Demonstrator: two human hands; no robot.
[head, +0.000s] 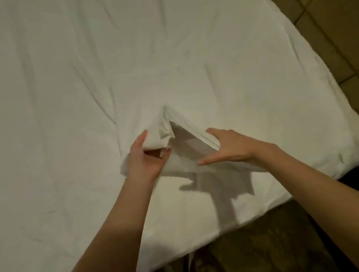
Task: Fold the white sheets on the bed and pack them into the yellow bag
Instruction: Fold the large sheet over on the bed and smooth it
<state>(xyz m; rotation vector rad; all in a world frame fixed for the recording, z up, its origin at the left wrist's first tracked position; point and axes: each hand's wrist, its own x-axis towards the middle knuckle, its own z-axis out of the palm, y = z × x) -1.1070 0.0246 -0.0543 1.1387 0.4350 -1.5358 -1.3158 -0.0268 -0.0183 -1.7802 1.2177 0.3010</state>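
A person leans over the bed (50, 85), which is covered edge to edge in wrinkled white cloth, and both bare arms reach out from the near side. Between the two hands sits a folded white sheet (188, 139), a thick wad of layers lying on the bed near its right-hand corner and a little in from the near edge. The wad is bent into a peak: its two halves rise and meet in a crease on the far side, away from the person, and spread apart toward the hands like an open book stood on its covers.

The left hand (148, 160) has the left half of the sheet, thumb on the far side of the cloth and fingers curled in under it, so it is grasping that fold. The right hand (229, 146) lies against the right half with its fingers stretched out straight and its thumb low along the bottom edge; it presses flat on the stacked layers rather than closing round them. The edges of the layers show as fine lines just beside the right fingertips.

A dark shadow of the hands and sheet falls on the bed toward the near edge. Beyond the bed's right side the tiled floor (341, 7) runs off in brownish squares, and patterned cloth shows below the near edge.
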